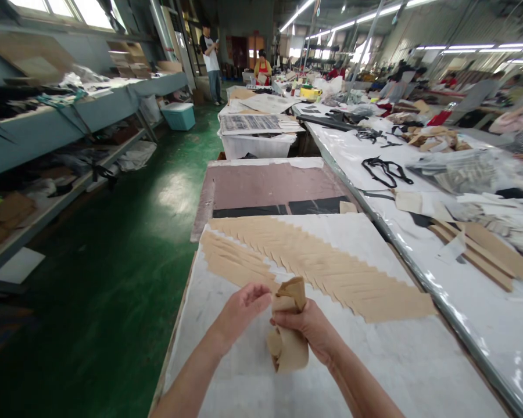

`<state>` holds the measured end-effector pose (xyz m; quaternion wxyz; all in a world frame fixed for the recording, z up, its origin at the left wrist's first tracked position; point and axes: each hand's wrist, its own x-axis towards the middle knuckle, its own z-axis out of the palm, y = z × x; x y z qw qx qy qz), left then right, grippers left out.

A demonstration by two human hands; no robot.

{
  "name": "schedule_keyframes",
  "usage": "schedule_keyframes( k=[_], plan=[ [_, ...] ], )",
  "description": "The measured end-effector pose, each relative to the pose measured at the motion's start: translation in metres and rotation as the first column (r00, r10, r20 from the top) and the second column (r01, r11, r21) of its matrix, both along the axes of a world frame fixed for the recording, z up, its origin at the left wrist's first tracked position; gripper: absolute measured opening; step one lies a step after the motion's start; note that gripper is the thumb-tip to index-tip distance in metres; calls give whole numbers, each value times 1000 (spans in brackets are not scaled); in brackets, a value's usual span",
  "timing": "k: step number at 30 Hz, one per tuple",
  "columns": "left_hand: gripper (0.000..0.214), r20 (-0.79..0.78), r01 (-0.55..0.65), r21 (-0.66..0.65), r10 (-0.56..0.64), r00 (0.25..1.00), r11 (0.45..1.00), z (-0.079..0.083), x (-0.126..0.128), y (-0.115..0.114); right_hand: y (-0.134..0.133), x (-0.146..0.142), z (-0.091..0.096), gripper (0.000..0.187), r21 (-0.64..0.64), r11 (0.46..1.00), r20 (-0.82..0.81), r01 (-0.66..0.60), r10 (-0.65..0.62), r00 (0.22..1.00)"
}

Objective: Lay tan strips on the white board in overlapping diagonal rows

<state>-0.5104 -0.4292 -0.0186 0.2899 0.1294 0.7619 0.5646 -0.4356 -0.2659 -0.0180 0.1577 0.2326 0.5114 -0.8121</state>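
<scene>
My right hand (305, 325) is wrapped round a folded bundle of tan fabric pieces (293, 351), held upright above the white-covered table (226, 371). Just left of the bundle is my left hand (246, 305), its fingers curled and the thumb close against them; anything between the fingertips is hidden. Beyond my hands, tan fabric pieces lie overlapped like shingles in two slanting rows. The longer row (322, 261) runs from the far left toward the right edge, and the shorter row (235, 258) ends behind my left hand.
A mauve board (270, 183) with black strips adjoins the table's far edge. Past it stands a white plastic bin (257, 147). A metal rail (401, 258) divides off the right-hand table, which holds black straps (386, 172) and cardboard strips (475, 255). One person (211, 61) stands in the aisle.
</scene>
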Motion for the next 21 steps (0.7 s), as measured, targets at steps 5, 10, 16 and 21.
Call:
schedule_keyframes(
  k=[5, 10, 16, 21],
  plan=[
    [34, 196, -111, 118, 86, 977, 987, 1, 16, 7, -14, -8, -4, 36, 71, 997, -45, -5, 8, 999],
    [29, 233, -224, 50, 207, 950, 973, -2, 10, 0, -24, -12, -6, 38, 210, 978, -55, 21, -10, 998],
    [28, 73, -330, -39, 332, 940, 943, -11, 1, -16, -28, -4, -9, 43, 133, 977, 28, -168, 166, 986],
    [26, -13, -394, -81, 394, 919, 916, -24, -6, -26, -29, 0, -19, 46, 90, 982, 84, -163, 155, 984]
  ],
)
